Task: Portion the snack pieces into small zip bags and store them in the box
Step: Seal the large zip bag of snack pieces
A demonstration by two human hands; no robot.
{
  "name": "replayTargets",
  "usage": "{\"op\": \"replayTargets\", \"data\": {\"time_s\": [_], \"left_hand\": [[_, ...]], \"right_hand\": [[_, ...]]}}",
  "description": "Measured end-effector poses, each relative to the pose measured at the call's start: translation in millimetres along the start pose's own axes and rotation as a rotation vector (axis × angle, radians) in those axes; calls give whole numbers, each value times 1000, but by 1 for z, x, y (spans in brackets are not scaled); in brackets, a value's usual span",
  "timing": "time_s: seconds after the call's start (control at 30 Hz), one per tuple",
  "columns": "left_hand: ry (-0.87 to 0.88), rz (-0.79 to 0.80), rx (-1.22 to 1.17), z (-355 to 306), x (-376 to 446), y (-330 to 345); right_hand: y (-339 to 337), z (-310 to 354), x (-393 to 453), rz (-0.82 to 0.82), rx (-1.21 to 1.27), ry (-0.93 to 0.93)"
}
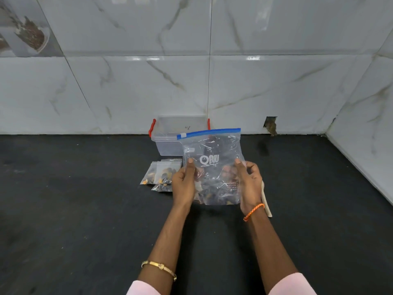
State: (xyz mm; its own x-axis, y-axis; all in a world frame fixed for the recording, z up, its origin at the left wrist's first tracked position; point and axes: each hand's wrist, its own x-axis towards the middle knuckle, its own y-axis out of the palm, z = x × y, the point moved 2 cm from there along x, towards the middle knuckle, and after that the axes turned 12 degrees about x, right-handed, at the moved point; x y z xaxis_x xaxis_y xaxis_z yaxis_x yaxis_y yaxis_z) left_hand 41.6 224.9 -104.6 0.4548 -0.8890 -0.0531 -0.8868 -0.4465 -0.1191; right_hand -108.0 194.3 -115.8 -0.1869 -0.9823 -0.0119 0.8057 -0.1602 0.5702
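Clear zip bag (pixel 212 165), blue strip
Clear box (pixel 168 137), red latches; black counter (pixel 85 209); white veined tiles (pixel 255 86); snack pieces seemingly dark and orange.
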Motion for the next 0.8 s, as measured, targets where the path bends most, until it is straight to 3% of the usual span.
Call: {"op": "replayTargets", "data": {"time_s": [0.17, 0.27, 0.37, 0.43, 0.5, 0.6, 0.7, 0.8], "left_hand": [[-137, 90, -147, -12, 4, -4], [-146, -16, -137, -16, 4, -6], [-54, -135, -24, -19, -1, -6], [64, -135, 70, -22, -3, -7], [133, -54, 118, -24, -4, -8], [158, 249, 212, -26, -11, -13], [199, 482, 549, -21, -17, -25], [320, 516, 895, -13, -12, -33]], "right_hand": [[-4, 16, -1, -37, 72, -6], [-8, 18, -10, -50, 178, -12], [-5, 22, -18, 69, 130, 45], [-1, 28, -21, 232, -51, 71], [3, 32, -23, 355, -254, 106], [2, 39, -19, 431, -444, 176], [-5, 46, -14, 611, -673, 185], [-12, 48, -11, 671, -1102, 193]]}}
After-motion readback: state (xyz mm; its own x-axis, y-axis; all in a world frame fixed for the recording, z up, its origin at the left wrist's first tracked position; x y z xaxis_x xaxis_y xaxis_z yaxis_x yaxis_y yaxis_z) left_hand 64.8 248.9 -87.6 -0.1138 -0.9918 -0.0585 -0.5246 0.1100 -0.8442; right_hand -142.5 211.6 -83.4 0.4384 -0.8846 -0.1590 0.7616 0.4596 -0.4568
